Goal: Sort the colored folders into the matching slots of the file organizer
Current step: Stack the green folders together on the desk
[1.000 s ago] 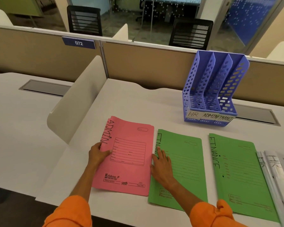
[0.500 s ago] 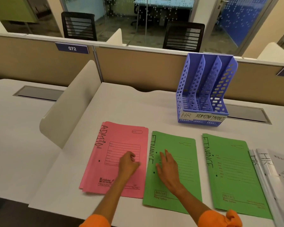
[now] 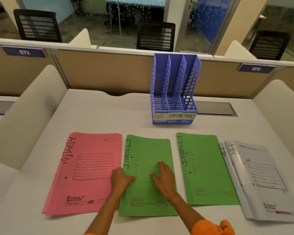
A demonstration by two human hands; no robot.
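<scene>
While the right hand [image 3: 164, 177] lies flat with fingers spread on the middle green FINANCE folder [image 3: 148, 194], the left hand [image 3: 121, 178] curls its fingers at that folder's left edge; whether it grips, I cannot tell. Pink ADMIN folders [image 3: 85, 172] lie just left, a second green folder [image 3: 208, 168] and white HR folders [image 3: 261, 180] to the right. The blue file organizer [image 3: 174, 92] stands upright behind them.
</scene>
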